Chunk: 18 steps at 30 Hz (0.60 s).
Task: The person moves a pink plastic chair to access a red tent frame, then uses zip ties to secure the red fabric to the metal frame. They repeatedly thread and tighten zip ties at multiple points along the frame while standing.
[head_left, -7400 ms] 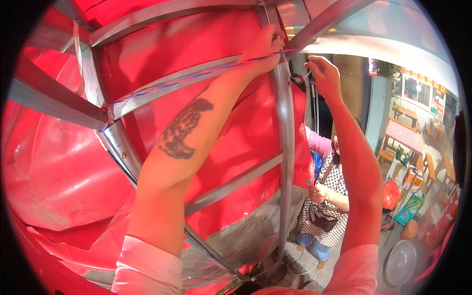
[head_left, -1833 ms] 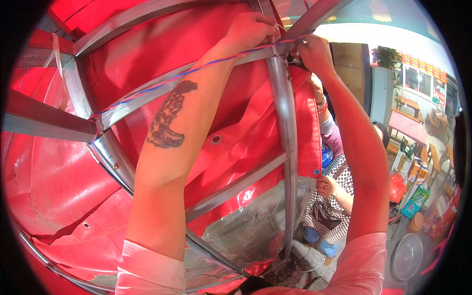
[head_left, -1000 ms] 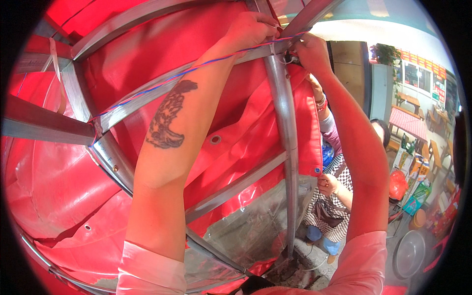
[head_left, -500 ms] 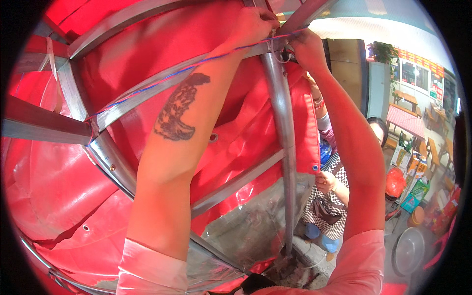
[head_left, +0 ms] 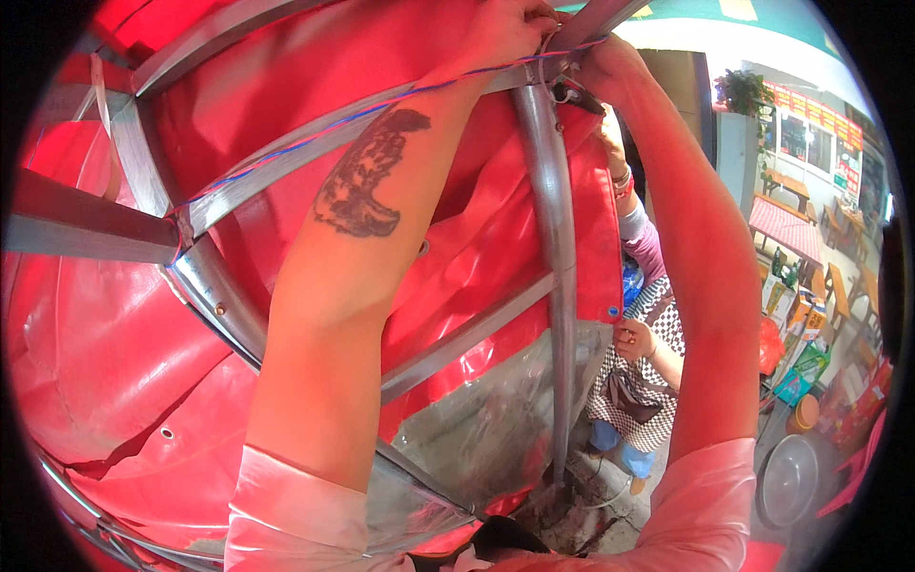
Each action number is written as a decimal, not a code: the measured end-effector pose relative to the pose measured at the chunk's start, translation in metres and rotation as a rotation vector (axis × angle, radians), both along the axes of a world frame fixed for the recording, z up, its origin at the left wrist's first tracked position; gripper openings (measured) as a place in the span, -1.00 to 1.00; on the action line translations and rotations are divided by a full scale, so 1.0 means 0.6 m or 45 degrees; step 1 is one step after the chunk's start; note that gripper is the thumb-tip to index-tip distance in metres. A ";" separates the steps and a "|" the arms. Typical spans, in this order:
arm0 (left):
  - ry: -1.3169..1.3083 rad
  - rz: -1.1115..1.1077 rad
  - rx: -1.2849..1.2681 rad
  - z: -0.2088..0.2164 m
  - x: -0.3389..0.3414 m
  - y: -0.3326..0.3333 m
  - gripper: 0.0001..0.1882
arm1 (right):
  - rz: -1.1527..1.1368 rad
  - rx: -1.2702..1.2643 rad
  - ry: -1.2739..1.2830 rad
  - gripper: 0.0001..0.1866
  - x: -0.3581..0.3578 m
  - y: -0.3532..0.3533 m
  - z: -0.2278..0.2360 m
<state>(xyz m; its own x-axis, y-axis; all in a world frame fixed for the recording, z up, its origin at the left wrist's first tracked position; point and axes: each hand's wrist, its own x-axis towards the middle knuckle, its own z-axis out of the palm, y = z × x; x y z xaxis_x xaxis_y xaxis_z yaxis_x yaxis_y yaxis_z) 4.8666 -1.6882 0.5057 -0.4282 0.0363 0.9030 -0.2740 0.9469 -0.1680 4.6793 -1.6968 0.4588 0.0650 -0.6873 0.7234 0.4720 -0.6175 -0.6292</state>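
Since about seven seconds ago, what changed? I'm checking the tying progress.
The right hand moved left, up to the frame joint, meeting the left hand. Both stay at the cord; the red tarp and another person stay put.

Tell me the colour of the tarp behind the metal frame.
Red tarp, seen in the head view.

Red shop signs (head_left: 805,103) far right; colourful packages (head_left: 793,329) below.

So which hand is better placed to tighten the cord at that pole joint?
Probably the right hand: it sits directly at the joint where the cord ends. The left hand is just above, pressed against the red tarp.
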 end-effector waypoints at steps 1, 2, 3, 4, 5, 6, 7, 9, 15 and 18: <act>0.009 0.037 0.033 0.001 -0.001 -0.001 -0.80 | 0.012 -0.011 0.037 -0.60 -0.001 -0.002 0.002; 0.020 0.075 0.066 0.002 -0.001 -0.003 -0.81 | 0.031 -0.008 0.013 -0.61 -0.002 -0.004 0.003; 0.027 0.090 0.039 0.002 -0.002 -0.004 -0.81 | 0.052 -0.004 -0.012 -0.62 -0.004 -0.006 0.003; 0.031 0.105 0.014 0.003 -0.003 -0.005 -0.81 | 0.072 0.002 -0.039 -0.64 -0.006 -0.008 0.004; 0.033 0.120 -0.009 0.003 -0.004 -0.005 -0.81 | 0.049 0.022 -0.044 -0.65 -0.008 -0.011 0.006; 0.050 0.099 0.060 0.003 -0.005 -0.006 -0.81 | 0.026 0.044 -0.049 -0.66 -0.010 -0.012 0.008; 0.065 0.077 0.128 0.002 -0.006 -0.006 -0.82 | 0.002 0.066 -0.054 -0.67 -0.010 -0.014 0.010; 0.091 0.050 0.169 0.001 -0.006 -0.004 -0.82 | 0.114 0.055 -0.023 -0.77 -0.007 -0.016 0.017; 0.133 -0.039 0.369 0.006 0.002 0.002 -0.84 | 0.158 -0.030 -0.066 -0.77 -0.001 -0.025 0.022; 0.328 -0.054 0.367 0.012 0.016 -0.003 -0.83 | 0.013 0.013 -0.016 -0.72 -0.012 -0.043 0.010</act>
